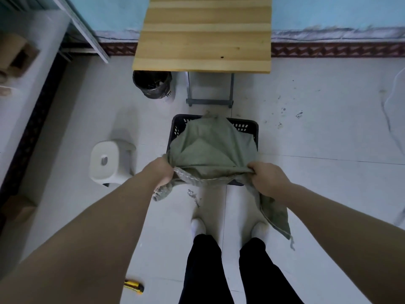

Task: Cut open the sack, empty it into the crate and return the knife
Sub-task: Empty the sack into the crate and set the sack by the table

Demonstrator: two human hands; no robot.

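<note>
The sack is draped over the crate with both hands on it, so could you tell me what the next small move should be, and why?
Probably lift the near edge higher and shake. Both the left hand and right hand grip the green sack, whose far end hangs into the black crate, so raising it should tip out any remainder. The yellow knife lies on the floor, not yet returned.

The sack (210, 148) hides the crate's (247, 126) inside; fingertips buried in cloth.

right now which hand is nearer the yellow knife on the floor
Left. The left hand grips the sack above the knife; the right hand holds the sack's far side.
</note>
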